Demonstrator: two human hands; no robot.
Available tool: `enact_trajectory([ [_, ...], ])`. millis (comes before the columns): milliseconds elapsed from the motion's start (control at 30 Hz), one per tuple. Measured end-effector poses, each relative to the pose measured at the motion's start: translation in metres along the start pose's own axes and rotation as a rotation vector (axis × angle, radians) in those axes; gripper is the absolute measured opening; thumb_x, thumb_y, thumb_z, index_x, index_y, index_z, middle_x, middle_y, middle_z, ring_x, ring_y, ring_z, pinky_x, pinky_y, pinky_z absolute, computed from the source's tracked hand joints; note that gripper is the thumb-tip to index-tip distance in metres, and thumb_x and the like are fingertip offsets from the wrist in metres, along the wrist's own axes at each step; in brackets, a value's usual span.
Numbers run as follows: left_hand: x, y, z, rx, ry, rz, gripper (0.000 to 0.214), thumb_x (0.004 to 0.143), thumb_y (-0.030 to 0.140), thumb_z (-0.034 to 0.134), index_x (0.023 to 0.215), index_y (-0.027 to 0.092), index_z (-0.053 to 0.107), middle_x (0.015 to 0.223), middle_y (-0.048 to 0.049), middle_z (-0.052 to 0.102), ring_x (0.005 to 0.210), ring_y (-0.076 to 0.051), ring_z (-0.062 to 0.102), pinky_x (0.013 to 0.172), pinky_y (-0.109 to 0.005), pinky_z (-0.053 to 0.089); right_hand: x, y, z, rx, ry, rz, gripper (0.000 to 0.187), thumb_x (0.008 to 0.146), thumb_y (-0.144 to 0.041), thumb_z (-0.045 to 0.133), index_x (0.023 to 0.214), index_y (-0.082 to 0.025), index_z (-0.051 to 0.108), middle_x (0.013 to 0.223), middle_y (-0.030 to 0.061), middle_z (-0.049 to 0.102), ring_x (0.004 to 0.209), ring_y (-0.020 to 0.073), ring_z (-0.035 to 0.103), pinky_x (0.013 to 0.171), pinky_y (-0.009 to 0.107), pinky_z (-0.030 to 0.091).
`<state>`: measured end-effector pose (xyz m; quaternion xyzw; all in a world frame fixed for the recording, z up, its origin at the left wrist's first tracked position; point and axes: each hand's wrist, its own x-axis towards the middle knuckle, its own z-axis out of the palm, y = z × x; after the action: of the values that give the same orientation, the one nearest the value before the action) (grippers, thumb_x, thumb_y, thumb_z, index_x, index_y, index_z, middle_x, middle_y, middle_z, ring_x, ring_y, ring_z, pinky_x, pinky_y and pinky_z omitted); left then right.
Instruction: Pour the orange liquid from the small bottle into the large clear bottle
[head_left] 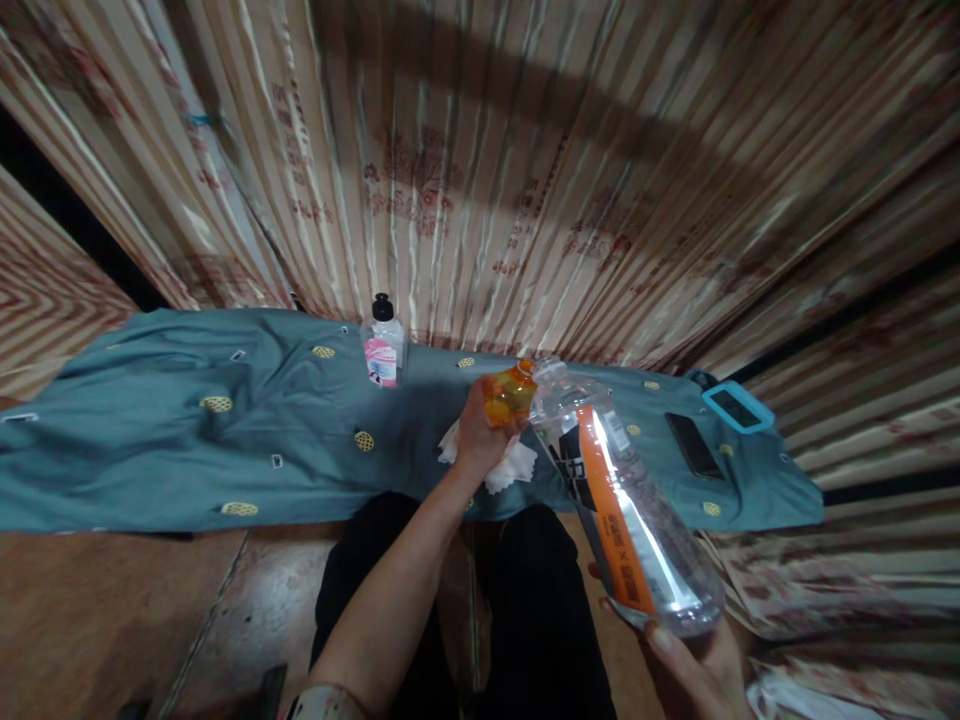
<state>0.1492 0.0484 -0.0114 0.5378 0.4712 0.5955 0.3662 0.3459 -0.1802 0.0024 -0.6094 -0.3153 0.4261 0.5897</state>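
Observation:
My left hand [480, 437] is wrapped round a small translucent orange bottle [508, 392], tipped with its neck toward the right. In my right hand [694, 655] is a large clear plastic bottle [634, 500] with an orange and dark label, gripped near its base. It slants up to the left, so its mouth is by the neck of the orange bottle; whether the two touch I cannot tell. I cannot make out any liquid in the large bottle. Beneath my left hand lies a crumpled white cloth [512, 468].
A clear bottle with a black cap and pink label [382, 350] stands at the back of the green cloth-covered surface [300, 400]. To the right lie a dark phone [694, 446] and a blue-framed object [739, 405]. A patterned curtain [480, 200] hangs behind.

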Motion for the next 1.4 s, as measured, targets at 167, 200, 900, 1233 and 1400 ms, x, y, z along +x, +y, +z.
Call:
enact_trajectory([
  [167, 0.001, 0.000, 0.003, 0.001, 0.043, 0.027, 0.057, 0.063, 0.023, 0.079, 0.115, 0.022, 0.056, 0.108, -0.0061, 0.069, 0.098, -0.024, 0.068, 0.088, -0.037, 0.055, -0.001, -0.001, -0.004, -0.026, -0.037, -0.004, 0.063, 0.071, -0.042, 0.083, 0.126, -0.021, 0.061, 0.088, 0.0087, 0.080, 0.079, 0.0321, 0.077, 0.080, 0.048, 0.059],
  [200, 0.001, 0.000, 0.004, 0.001, 0.047, 0.035, 0.057, 0.063, 0.024, 0.079, 0.115, 0.022, 0.055, 0.107, -0.0056, 0.069, 0.096, -0.023, 0.068, 0.086, -0.036, 0.055, -0.002, -0.002, -0.003, -0.029, -0.032, -0.008, 0.063, 0.072, -0.042, 0.083, 0.127, -0.022, 0.060, 0.088, 0.0086, 0.080, 0.081, 0.0322, 0.077, 0.080, 0.048, 0.059],
  [900, 0.008, -0.009, 0.003, 0.040, 0.038, 0.065, 0.062, 0.064, 0.028, 0.082, 0.117, 0.023, 0.051, 0.111, -0.0040, 0.069, 0.102, -0.025, 0.068, 0.093, -0.041, 0.053, -0.004, -0.026, 0.034, 0.134, -0.010, -0.064, 0.063, 0.057, -0.037, 0.093, 0.111, -0.023, 0.064, 0.098, 0.0077, 0.079, 0.078, 0.0260, 0.078, 0.070, 0.036, 0.065],
  [1233, 0.008, -0.009, 0.002, 0.058, 0.016, 0.067, 0.064, 0.065, 0.030, 0.082, 0.120, 0.024, 0.049, 0.114, -0.0049, 0.068, 0.104, -0.025, 0.067, 0.093, -0.041, 0.053, -0.004, -0.021, 0.029, 0.121, -0.037, -0.075, 0.060, 0.063, -0.037, 0.091, 0.114, -0.023, 0.063, 0.099, 0.0078, 0.078, 0.079, 0.0256, 0.078, 0.073, 0.037, 0.064],
  [1400, 0.009, -0.012, 0.003, 0.061, 0.023, 0.101, 0.065, 0.066, 0.032, 0.082, 0.121, 0.024, 0.048, 0.113, -0.0045, 0.067, 0.103, -0.024, 0.067, 0.092, -0.040, 0.053, -0.003, -0.020, 0.028, 0.119, -0.027, -0.081, 0.065, 0.063, -0.037, 0.091, 0.119, -0.025, 0.060, 0.103, 0.0074, 0.078, 0.077, 0.0257, 0.078, 0.073, 0.038, 0.064],
])
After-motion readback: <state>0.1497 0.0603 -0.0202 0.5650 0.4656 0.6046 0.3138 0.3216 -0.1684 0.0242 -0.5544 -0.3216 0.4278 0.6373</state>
